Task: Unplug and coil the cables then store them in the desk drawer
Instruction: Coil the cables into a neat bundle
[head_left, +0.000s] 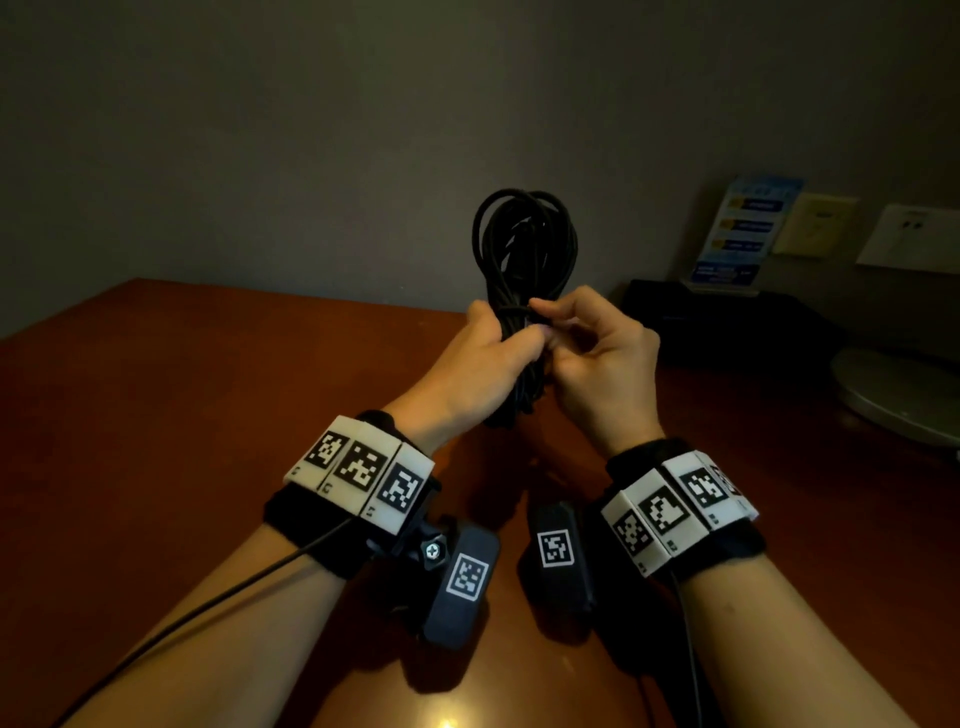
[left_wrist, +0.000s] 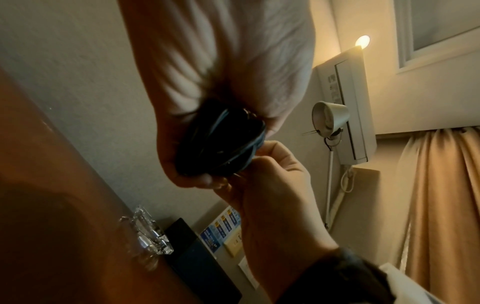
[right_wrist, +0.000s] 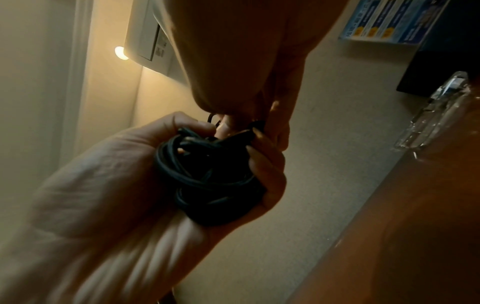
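A black cable (head_left: 524, 244), coiled into a long bundle of several loops, is held upright above the brown desk (head_left: 208, 415). My left hand (head_left: 501, 335) grips the bundle around its middle; in the right wrist view the coil (right_wrist: 207, 176) fills that fist. My right hand (head_left: 545, 322) pinches a strand wrapped crosswise round the bundle, just right of the left hand's fingers. From the left wrist view, the right hand's fingertips (left_wrist: 262, 152) meet the edge of the coil (left_wrist: 221, 142). The cable's plug ends are hidden. No drawer is in view.
A black box (head_left: 727, 322) lies at the desk's back right, with a blue leaflet (head_left: 743, 234) and a wall socket (head_left: 909, 236) behind it. A round grey base (head_left: 893, 395) sits at the right edge. A glass ashtray (left_wrist: 148, 232) stands near the box.
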